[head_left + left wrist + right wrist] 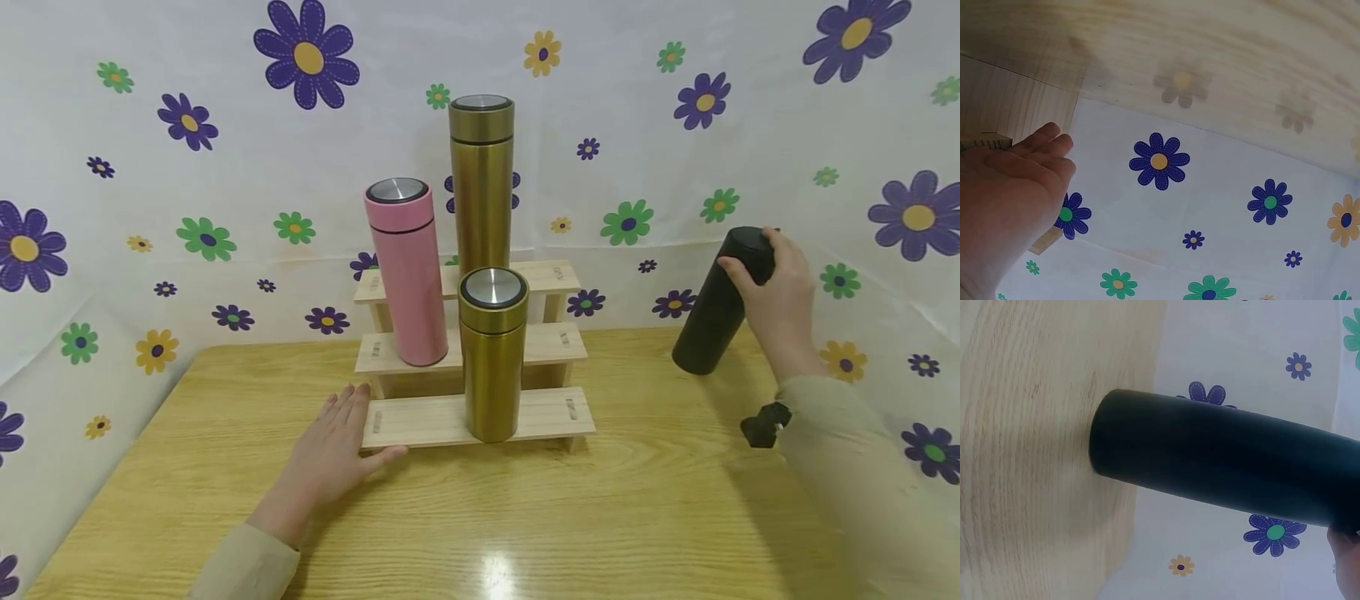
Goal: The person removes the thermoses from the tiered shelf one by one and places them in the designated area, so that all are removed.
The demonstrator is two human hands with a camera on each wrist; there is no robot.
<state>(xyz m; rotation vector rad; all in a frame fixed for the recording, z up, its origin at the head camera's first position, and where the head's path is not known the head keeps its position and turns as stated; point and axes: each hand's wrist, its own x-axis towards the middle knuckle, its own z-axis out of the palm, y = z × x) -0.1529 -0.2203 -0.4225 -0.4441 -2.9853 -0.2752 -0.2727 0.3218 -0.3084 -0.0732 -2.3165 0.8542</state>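
At the right of the head view, my right hand [783, 292] grips a black thermos bottle [712, 312] near its top. The bottle leans, its base at or just over the table; whether it touches is hard to tell. My left hand [333, 446] rests with straight fingers against the left end of a stepped wooden rack [420, 419]. On the rack's lowest step stands a short gold thermos [492, 367], on the middle step a pink thermos [408, 283], and at the top step a tall gold thermos [482, 192], its base hidden. The left wrist view shows the left hand's fingers [1047, 153] beside the wood.
The rack stands mid-table on a wood-grain tabletop [465, 517]. A white cloth with printed flowers [585, 208] hangs behind and at the sides. A small black object [765, 425] sticks out by the right sleeve.
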